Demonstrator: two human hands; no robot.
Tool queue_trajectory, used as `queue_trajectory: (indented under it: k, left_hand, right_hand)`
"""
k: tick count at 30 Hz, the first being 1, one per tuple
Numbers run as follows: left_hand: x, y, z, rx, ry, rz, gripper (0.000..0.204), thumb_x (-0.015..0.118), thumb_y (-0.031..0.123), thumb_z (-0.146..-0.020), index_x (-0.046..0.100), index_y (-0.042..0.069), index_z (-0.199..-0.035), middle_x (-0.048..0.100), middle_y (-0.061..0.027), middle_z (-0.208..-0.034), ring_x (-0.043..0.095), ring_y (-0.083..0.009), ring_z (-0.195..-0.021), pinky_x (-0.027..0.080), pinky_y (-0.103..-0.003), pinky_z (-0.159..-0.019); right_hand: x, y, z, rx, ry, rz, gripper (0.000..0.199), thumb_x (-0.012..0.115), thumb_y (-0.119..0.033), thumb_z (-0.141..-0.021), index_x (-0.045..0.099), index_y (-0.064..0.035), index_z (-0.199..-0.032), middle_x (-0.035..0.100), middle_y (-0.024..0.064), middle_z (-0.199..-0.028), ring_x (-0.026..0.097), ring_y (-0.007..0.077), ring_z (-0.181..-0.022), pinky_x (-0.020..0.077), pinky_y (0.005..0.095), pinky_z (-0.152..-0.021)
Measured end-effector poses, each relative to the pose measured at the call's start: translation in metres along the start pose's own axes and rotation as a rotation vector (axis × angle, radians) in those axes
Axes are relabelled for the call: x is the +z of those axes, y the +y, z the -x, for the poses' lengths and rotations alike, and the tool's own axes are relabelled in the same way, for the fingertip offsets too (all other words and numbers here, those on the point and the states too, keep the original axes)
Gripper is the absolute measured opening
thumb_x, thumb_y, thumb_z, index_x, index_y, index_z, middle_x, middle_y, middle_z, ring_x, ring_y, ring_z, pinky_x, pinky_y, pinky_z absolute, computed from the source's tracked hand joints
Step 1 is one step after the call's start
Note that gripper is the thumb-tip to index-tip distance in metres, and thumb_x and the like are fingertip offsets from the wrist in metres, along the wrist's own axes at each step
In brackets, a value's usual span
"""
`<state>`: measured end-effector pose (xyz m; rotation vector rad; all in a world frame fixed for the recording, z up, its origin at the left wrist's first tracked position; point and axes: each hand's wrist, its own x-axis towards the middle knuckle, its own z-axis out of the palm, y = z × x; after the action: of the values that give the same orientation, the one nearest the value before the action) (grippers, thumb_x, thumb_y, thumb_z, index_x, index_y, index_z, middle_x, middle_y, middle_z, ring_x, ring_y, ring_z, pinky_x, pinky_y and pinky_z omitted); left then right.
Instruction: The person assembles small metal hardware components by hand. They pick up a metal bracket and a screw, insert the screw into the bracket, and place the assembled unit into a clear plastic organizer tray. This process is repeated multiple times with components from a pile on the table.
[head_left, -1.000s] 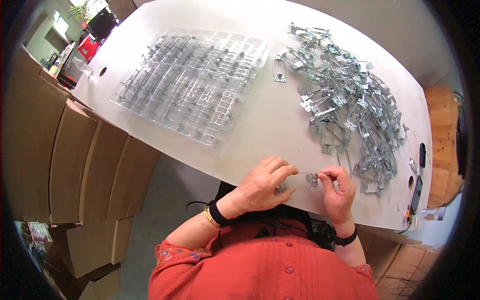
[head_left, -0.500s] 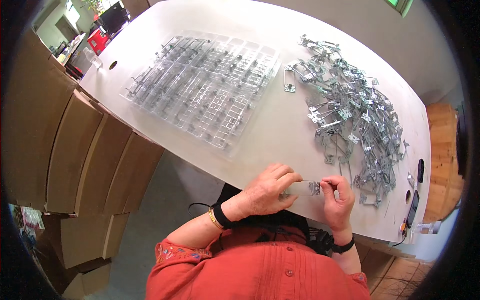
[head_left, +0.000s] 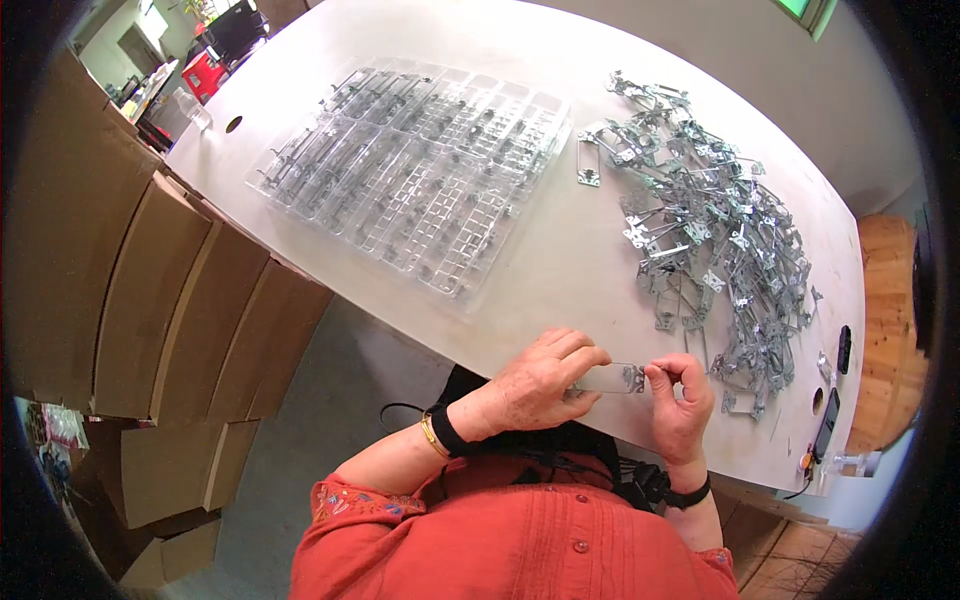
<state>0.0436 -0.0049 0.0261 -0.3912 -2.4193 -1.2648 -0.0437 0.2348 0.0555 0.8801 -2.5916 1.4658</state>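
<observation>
Between my two hands, at the near edge of the white table, is a thin metal wire bracket (head_left: 632, 377) with a small plate at its right end. My left hand (head_left: 545, 380) grips its left end between thumb and fingers, which hide that end. With thumb and forefinger, my right hand (head_left: 682, 396) pinches the plate end. A heap of similar metal brackets (head_left: 715, 225) lies to the right, beyond my right hand. Further off to the left lies a clear plastic tray (head_left: 470, 285) whose compartments hold rows of metal brackets.
The white table (head_left: 555, 270) curves around the work. Cardboard boxes (head_left: 150, 310) stand along its left side. At the right edge lie a phone (head_left: 827, 420) and a small black object (head_left: 845, 346). A clear bottle (head_left: 192, 108) stands at the far left, near a round table hole (head_left: 234, 125).
The view has shifted slightly. My hands keep the same hold on the bracket, with no clear movement of it relative to them.
</observation>
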Motion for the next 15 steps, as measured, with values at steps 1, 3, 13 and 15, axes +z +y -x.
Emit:
queue_trajectory:
  k: [1, 3, 13, 15]
  left_hand:
    - [-0.0002, 0.0001, -0.0003, 0.0, -0.001, 0.001, 0.051, 0.088, 0.015, -0.083, 0.068, 0.007, -0.129, 0.068, -0.0155, -0.115, 0.067, -0.0386, -0.108, 0.055, -0.049, -0.097]
    - [-0.0001, 0.0001, -0.0003, 0.002, 0.001, 0.0, 0.051, 0.088, 0.015, -0.083, 0.068, 0.007, -0.129, 0.068, -0.0157, -0.115, 0.067, -0.0386, -0.108, 0.055, -0.049, -0.097]
    - [-0.0007, -0.0005, 0.0009, -0.008, -0.008, 0.014, 0.052, 0.088, 0.014, -0.083, 0.068, 0.007, -0.13, 0.068, -0.0169, -0.117, 0.067, -0.039, -0.112, 0.055, -0.049, -0.099]
    - [0.001, -0.0019, 0.001, 0.003, 0.006, 0.016, 0.051, 0.089, 0.015, -0.083, 0.069, 0.007, -0.13, 0.068, -0.0168, -0.117, 0.068, -0.0391, -0.11, 0.056, -0.048, -0.098]
  right_hand:
    - [-0.0008, 0.001, -0.0002, -0.003, -0.009, -0.003, 0.011, 0.08, -0.004, -0.101, 0.071, -0.0012, -0.106, 0.073, 0.0105, -0.099, 0.068, 0.0194, -0.083, 0.0558, 0.0316, -0.077]
    - [0.0003, -0.001, -0.0011, -0.013, -0.001, 0.009, 0.01, 0.08, -0.004, -0.101, 0.071, -0.0011, -0.106, 0.073, 0.0103, -0.099, 0.068, 0.0191, -0.084, 0.0559, 0.0317, -0.077]
    - [0.0029, 0.0021, -0.001, -0.017, 0.007, 0.014, 0.009, 0.079, -0.002, -0.101, 0.071, -0.0005, -0.106, 0.073, 0.0109, -0.099, 0.068, 0.0195, -0.083, 0.056, 0.0318, -0.077]
    - [0.0024, -0.0046, -0.0014, -0.025, 0.007, 0.036, 0.009, 0.079, -0.001, -0.1, 0.071, -0.0005, -0.105, 0.073, 0.0106, -0.098, 0.068, 0.0192, -0.082, 0.0559, 0.0316, -0.076]
